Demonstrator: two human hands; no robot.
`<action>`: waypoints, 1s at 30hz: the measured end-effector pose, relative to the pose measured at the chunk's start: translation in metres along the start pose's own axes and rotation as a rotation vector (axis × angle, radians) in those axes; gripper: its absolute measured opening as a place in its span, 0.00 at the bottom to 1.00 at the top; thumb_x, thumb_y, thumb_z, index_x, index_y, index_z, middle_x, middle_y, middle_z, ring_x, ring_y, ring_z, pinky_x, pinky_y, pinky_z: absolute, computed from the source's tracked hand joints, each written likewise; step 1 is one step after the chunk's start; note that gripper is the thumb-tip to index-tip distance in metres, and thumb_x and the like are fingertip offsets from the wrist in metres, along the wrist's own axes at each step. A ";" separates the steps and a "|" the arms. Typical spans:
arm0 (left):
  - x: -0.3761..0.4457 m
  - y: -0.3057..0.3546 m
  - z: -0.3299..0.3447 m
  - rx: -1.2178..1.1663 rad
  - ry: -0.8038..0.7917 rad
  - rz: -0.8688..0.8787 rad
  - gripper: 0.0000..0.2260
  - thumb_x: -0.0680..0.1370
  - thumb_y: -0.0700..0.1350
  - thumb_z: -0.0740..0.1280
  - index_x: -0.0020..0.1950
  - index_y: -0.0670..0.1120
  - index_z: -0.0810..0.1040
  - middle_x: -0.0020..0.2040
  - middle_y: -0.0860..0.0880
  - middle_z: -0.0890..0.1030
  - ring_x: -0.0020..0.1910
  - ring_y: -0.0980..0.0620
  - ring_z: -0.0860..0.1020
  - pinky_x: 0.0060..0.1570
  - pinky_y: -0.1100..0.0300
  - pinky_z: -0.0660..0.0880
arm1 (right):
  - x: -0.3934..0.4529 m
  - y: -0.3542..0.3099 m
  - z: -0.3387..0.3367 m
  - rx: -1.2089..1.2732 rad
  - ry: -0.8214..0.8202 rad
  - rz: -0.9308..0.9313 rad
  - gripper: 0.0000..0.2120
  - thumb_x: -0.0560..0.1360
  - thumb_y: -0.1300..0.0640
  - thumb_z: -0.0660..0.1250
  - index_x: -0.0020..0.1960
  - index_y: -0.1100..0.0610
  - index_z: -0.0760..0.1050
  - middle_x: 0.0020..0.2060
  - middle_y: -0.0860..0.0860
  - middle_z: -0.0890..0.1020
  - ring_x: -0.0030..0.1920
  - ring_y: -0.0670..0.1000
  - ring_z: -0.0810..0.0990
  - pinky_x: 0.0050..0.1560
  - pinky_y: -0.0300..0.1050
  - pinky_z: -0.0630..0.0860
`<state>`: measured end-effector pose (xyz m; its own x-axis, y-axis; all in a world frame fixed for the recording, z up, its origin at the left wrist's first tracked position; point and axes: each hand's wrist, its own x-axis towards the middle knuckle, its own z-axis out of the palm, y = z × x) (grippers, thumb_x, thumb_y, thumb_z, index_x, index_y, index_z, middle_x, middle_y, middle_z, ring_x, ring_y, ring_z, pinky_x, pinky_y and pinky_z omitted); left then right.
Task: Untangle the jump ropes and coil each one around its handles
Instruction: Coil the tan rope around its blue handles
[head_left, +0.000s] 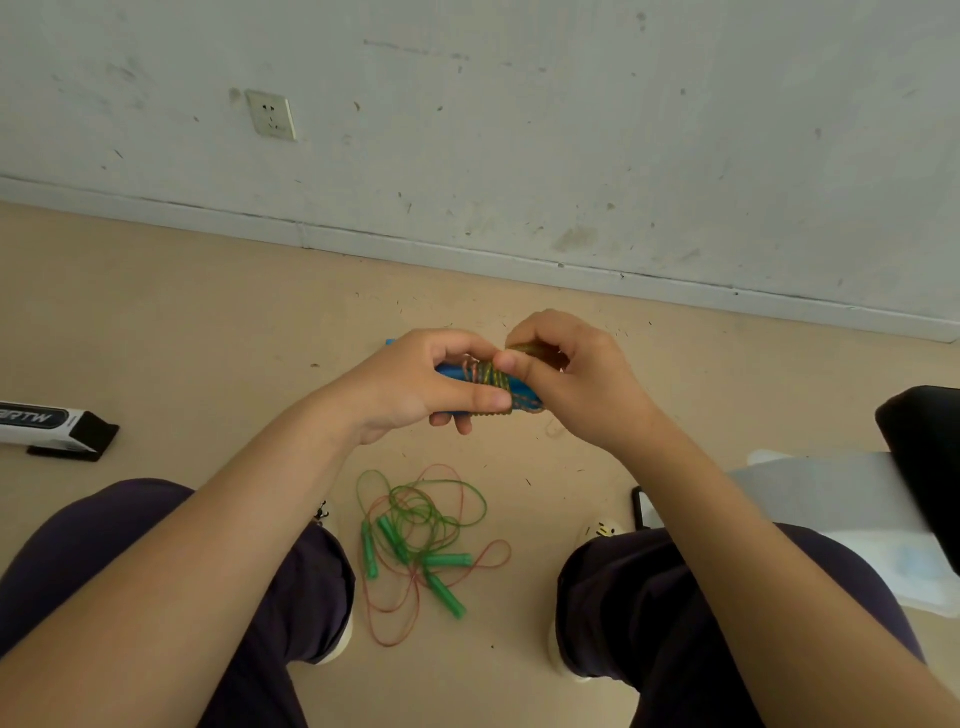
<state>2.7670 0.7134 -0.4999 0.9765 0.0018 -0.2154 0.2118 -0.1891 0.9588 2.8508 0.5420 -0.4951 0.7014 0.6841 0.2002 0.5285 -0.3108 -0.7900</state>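
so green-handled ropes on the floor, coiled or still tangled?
Tangled: green and red cords lie in loose overlapping loops, green handles scattered.

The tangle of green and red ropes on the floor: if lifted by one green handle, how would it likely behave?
The tangle of ropes would probably come up limp, its thin cords lying in loose, overlapping loops. The other green handles likely dangle and drag along, since the cords cross. It looks light: slim cord, small plastic handles.

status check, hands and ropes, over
Left hand grips blue handles; right hand pinches the coil. Green ropes tangled on floor. Nothing blocking.
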 end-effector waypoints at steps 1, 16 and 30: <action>-0.001 0.000 0.000 0.004 0.012 0.001 0.14 0.66 0.48 0.78 0.50 0.52 0.82 0.37 0.51 0.81 0.32 0.51 0.79 0.29 0.63 0.69 | 0.000 -0.001 0.001 0.029 -0.003 0.024 0.06 0.75 0.56 0.72 0.43 0.57 0.78 0.37 0.52 0.78 0.36 0.44 0.72 0.38 0.39 0.70; -0.003 -0.002 0.001 -0.023 0.180 0.189 0.15 0.74 0.43 0.76 0.59 0.53 0.81 0.44 0.49 0.84 0.32 0.50 0.80 0.33 0.60 0.73 | 0.002 0.000 0.003 0.597 -0.186 0.288 0.16 0.74 0.51 0.69 0.56 0.62 0.76 0.44 0.56 0.81 0.41 0.54 0.80 0.49 0.50 0.79; 0.003 -0.005 -0.001 -0.232 0.385 0.183 0.21 0.76 0.37 0.72 0.68 0.48 0.77 0.43 0.50 0.83 0.31 0.52 0.80 0.31 0.63 0.71 | 0.004 -0.002 0.012 0.565 -0.119 0.350 0.15 0.80 0.61 0.65 0.65 0.58 0.68 0.32 0.49 0.72 0.30 0.46 0.67 0.30 0.38 0.65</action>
<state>2.7690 0.7158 -0.5050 0.9329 0.3600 0.0027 -0.0043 0.0036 1.0000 2.8465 0.5533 -0.5002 0.7111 0.6841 -0.1624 -0.0743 -0.1565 -0.9849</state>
